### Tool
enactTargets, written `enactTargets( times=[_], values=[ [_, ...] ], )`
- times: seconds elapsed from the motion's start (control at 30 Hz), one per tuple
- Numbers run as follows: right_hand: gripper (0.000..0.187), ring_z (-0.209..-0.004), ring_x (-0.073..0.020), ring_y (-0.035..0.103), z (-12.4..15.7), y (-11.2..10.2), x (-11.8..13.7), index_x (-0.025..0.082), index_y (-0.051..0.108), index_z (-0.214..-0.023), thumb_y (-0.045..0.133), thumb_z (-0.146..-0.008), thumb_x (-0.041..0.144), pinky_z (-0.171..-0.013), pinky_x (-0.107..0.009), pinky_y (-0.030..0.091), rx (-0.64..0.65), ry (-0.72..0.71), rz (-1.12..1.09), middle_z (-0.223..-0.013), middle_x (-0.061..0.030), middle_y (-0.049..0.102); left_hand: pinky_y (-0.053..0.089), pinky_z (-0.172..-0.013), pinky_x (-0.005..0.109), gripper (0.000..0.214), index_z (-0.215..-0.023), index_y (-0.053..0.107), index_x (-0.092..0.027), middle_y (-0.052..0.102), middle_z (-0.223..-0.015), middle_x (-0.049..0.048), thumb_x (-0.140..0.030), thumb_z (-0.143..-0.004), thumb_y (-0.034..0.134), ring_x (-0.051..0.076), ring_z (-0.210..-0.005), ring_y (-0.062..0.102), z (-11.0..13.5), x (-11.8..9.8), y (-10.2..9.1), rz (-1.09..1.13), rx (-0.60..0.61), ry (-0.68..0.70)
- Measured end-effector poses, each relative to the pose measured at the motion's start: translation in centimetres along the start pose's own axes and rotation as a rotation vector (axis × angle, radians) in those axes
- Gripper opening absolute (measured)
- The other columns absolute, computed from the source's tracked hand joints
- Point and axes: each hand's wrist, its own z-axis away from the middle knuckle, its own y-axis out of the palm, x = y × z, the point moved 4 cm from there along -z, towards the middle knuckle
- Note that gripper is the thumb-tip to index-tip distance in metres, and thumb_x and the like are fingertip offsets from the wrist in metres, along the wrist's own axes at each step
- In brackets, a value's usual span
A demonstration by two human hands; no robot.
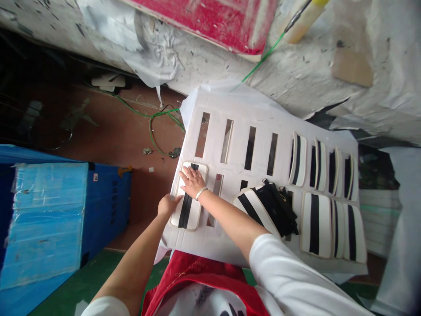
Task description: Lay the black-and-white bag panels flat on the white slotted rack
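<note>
White slotted table point(213, 244) spans the working area. On it, right of centre, a loose pile of black and white pieces point(276, 208). White panel with black stripe point(188, 205) lies flat at the table's left edge, well apart from the pile. Right hand point(193, 182): fingers spread, laid on the panel's upper part. Left hand point(168, 206): thumb at the left edge; other fingers hidden, pinch cannot be told. Judgement: even palm pressure plus a steady edge hold should limit skidding and creasing.
</note>
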Motion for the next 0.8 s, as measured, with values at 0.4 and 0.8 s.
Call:
enactTargets(
  times=[0.4,0.8],
  values=[
    [0.055,-0.14,-0.0221,0.01,7.4,5.1,-1.5,0.018,0.035,-0.14,0.043,-0.09,0.04,-0.115,-0.043,0.008,-0.065,-0.002,-0.025,-0.15,-0.0038,0.024,0.046,-0.075,0.033,0.083,-0.127,0.042,-0.007,0.061,-0.108,0.0194,-0.062,-0.068,0.062,0.032,-0.099,0.06,1.2,0.6,-0.4,0.082,0.059,0.008],
    [0.075,-0.134,-0.0302,0.024,28.5,1.3,-13.0,0.008,0.041,-0.134,0.067,-0.07,0.037,-0.109,-0.047,0.024,-0.131,0.61,-0.115,-0.145,-0.0171,0.029,0.008,-0.113,0.05,0.047,-0.134,0.045,-0.02,0.031,-0.147,0.0101,-0.039,-0.091,0.041,0.027,-0.139,0.018,9.2,-3.2,2.2,-0.239,-0.445,0.627]
  ],
)
